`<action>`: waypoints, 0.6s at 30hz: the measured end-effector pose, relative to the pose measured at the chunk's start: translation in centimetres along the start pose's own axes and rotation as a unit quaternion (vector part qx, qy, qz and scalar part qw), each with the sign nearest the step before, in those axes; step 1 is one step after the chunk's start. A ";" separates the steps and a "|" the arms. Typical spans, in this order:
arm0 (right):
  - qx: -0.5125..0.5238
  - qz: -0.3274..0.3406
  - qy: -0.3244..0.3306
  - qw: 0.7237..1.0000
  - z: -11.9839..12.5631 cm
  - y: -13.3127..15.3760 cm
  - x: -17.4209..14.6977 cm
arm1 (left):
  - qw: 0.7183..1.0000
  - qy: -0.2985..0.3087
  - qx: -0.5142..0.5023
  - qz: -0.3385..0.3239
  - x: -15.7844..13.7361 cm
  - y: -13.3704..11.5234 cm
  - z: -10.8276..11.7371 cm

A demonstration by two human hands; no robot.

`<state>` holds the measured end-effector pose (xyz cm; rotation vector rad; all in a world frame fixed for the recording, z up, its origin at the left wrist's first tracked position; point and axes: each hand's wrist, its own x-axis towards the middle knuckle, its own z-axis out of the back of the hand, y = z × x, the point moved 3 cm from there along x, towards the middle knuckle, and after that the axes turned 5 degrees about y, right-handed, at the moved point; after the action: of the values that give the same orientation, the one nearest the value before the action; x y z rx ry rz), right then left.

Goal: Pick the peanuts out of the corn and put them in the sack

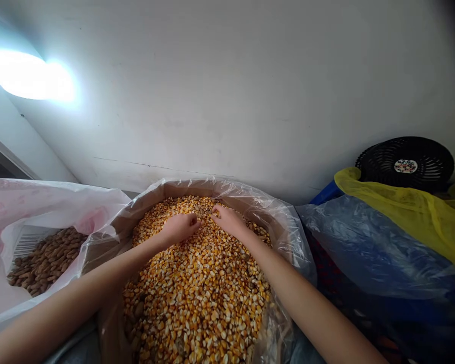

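Overall, the largest element is the pale wall (231, 91), which bounds the far side of my work area. Centred in front of it is an open plastic-lined container (301, 253); it carries a broad bed of corn kernels (205, 283), running from the container's far side to the near edge of my view. To the left stands a white bag (41, 202), open, with brown almond-like nuts (49, 258) inside. To the right, a yellow mesh cloth (409, 207) lies partly over translucent plastic (364, 253), with a black fan (424, 164) on the far side of it.

My left hand (181, 227) is at the far half of the corn, fingers curled downward, grip narrow. My right hand (229, 221) is just beside it, thumb and forefinger close together, grip likewise narrow. Whether either grip encloses a kernel, I cannot tell from this angle.

Step in hand, as I judge it: fingertip handling of individual kernels at the surface of the bed. The next move calls, in my judgement, for a light pinch, low wrists and clearance between both hands.
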<state>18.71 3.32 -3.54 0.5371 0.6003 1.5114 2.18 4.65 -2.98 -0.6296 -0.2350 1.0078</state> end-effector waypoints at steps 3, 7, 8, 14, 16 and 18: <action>0.080 0.056 0.046 0.994 -1.5 1.4 0.6 | 0.923 0.022 -0.382 0.048 0.3 1.3 0.6; 0.108 0.034 0.046 0.992 -2.8 1.9 1.2 | 0.676 0.026 -0.731 0.091 0.6 2.8 1.1; 0.140 0.018 0.048 0.989 -2.9 1.7 1.3 | 0.639 0.015 -0.764 0.091 0.7 3.1 1.3; 0.523 -0.106 0.060 0.844 -1.3 0.0 1.5 | 0.632 -0.023 -0.766 0.115 1.1 4.0 2.0; 0.587 -0.122 0.067 0.798 -1.0 -0.1 1.6 | 0.653 -0.007 -0.748 0.116 1.4 3.8 2.2; 0.614 -0.119 0.072 0.777 -0.9 -0.1 1.6 | 0.693 0.008 -0.712 0.112 1.8 3.5 2.3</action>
<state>18.15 4.87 -4.33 1.2689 1.7267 0.7367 -0.39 8.38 -3.39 -2.1345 -0.9899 0.8961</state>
